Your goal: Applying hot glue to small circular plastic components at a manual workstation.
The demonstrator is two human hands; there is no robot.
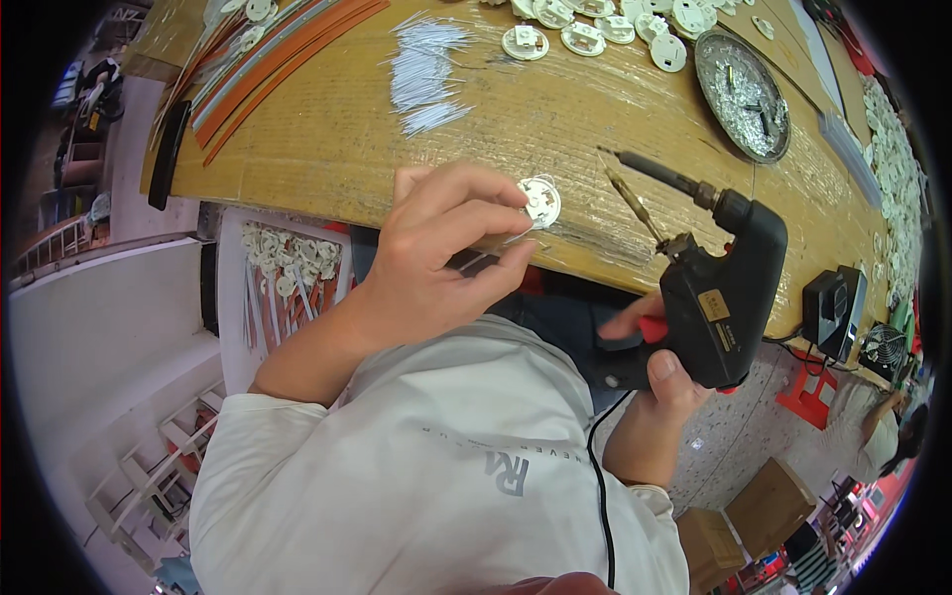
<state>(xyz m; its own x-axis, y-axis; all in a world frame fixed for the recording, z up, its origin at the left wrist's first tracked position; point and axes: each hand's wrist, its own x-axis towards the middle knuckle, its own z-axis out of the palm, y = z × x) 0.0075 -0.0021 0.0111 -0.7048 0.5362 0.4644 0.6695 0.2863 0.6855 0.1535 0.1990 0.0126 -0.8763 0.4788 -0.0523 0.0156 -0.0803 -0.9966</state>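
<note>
My right hand [672,381] grips a black soldering gun [729,297] by its handle, with a finger by the red trigger [652,328]. Its dark tip and a thin brass-coloured feed tube [635,203] point up and left over the table. At the table's near edge lies a round white plastic part [541,202]. The fingers of my left hand [436,238] are bent beside this part, a fingertip against its left side. Between thumb and fingers they pinch a thin white wire [480,262]; its far end is partly hidden by the hand.
A bundle of cut white wires [426,74] lies beyond my left hand. Several round white parts [583,38] and a dark round dish [744,94] with solder bits sit farther back. Orange strips [283,64] lie at left. A tray of parts [288,263] stands below the table edge.
</note>
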